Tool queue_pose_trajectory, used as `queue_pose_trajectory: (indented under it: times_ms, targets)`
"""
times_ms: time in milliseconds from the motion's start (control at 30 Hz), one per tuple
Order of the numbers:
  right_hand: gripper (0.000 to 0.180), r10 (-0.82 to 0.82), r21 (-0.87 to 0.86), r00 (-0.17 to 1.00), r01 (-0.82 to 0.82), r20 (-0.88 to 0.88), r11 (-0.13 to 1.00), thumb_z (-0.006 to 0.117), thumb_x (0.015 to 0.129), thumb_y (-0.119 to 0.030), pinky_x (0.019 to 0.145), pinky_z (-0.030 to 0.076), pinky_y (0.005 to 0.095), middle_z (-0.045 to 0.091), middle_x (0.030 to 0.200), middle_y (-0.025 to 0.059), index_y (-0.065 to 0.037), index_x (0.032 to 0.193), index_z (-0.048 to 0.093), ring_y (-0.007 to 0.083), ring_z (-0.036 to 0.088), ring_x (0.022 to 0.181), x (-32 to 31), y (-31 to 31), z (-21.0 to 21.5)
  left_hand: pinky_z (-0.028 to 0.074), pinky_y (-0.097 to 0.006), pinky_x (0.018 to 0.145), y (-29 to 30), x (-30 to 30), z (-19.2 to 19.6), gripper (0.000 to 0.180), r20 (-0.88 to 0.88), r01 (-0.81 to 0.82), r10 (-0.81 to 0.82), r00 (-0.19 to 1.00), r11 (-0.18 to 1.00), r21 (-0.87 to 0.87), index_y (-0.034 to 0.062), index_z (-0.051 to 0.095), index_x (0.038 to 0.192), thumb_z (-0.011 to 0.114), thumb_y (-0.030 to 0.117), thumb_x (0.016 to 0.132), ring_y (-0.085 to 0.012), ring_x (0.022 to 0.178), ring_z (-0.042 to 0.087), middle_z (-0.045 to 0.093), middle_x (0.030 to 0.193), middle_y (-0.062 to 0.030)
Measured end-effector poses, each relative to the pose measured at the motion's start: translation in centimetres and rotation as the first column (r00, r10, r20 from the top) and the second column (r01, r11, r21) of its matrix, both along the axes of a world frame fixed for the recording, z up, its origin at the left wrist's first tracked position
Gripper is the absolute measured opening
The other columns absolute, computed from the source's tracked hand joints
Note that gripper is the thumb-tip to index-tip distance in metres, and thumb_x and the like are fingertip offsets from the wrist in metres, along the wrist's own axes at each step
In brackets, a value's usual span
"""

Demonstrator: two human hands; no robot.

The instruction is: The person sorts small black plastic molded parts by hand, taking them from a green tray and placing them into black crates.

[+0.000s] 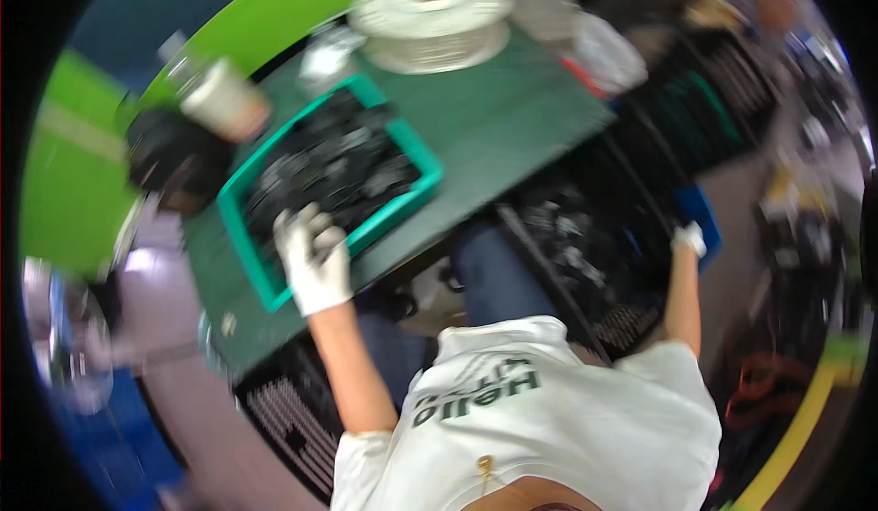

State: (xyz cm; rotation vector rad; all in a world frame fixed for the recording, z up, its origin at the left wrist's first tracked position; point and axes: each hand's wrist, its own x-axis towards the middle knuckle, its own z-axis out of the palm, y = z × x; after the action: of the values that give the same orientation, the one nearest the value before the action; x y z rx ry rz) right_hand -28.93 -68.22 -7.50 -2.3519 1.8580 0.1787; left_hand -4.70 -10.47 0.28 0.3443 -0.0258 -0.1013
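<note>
L hand [314,260], white glove, fingers [297,225] loosely spread, touching black parts [334,168] in teal plastic tray [416,150] on green counter [494,109]. R hand [689,237], gloved, far right by dark crate [585,246]; grip can't tell, blurred.

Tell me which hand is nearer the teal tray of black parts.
Left. The left hand, in a white glove, rests over the near edge of the teal tray. The right hand is far off to the right, beside the table.

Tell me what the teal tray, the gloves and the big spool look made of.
Teal tray: likely moulded plastic, uniform colour, thin rim. Left hand and right hand: white gloves, apparently knit fabric, matte. Spool: pale wound cord or wire; blur leaves it open.
</note>
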Motion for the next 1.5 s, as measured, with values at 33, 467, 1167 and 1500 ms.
queue_pose_trajectory:
  times_ms: [33, 467, 1167, 1500]
  targets:
    - [0.033, -0.228, 0.135, 0.674, 0.188, 0.703, 0.973, 0.051, 0.088, -0.018, 0.080, 0.049, 0.0338, 0.061, 0.106, 0.0085, -0.001, 0.115, 0.052, 0.0225, 0.060, 0.095, -2.1, -2.7, -3.4, 0.039, -0.019, 0.052, -1.5, 0.0, 0.8, 0.038, -0.062, -0.094, 0.100, 0.993, 0.991, 0.092, 0.0148, 0.046, 0.115, 0.053, -0.007, 0.084, -0.0124, 0.071, 0.046, 0.051, 0.095, -0.0085]
    - [0.043, 0.786, -0.562, -0.432, -0.816, 0.443, -0.132, 0.067, 0.074, -0.016, 0.086, 0.044, 0.0362, 0.056, 0.110, 0.0107, -0.009, 0.114, 0.054, 0.0285, 0.053, 0.099, 26.8, 36.7, 10.8, 0.047, -0.024, 0.057, 3.6, 0.1, -0.5, 0.035, -0.231, -0.328, 0.350, 0.908, 0.936, 0.127, 0.0153, 0.045, 0.117, 0.056, 0.003, 0.087, -0.0188, 0.078, 0.055, 0.054, 0.102, -0.0119]
    - [0.032, 0.210, 0.202, 0.236, -0.965, 0.949, 0.168, 0.061, 0.086, -0.011, 0.065, 0.051, 0.0220, 0.062, 0.090, 0.0081, 0.008, 0.111, 0.055, 0.0115, 0.061, 0.074, 33.4, 38.1, 11.7, 0.051, -0.035, 0.063, 3.4, 0.5, -1.3, 0.023, -0.277, -0.200, 0.222, 0.935, 0.974, 0.106, 0.0124, 0.048, 0.114, 0.050, 0.011, 0.092, -0.0238, 0.081, 0.059, 0.057, 0.101, -0.0145]
    - [0.039, -0.196, 0.399, 0.415, -0.910, 0.889, -0.114, 0.063, 0.084, -0.010, 0.066, 0.053, 0.0238, 0.061, 0.095, 0.0118, 0.009, 0.115, 0.051, 0.0150, 0.063, 0.077, 30.7, 40.3, 12.3, 0.053, -0.045, 0.073, 3.3, 0.4, -0.6, 0.025, -0.285, -0.139, 0.163, 0.945, 0.985, 0.103, 0.0084, 0.047, 0.116, 0.050, 0.018, 0.093, -0.0291, 0.091, 0.059, 0.055, 0.107, -0.0162]
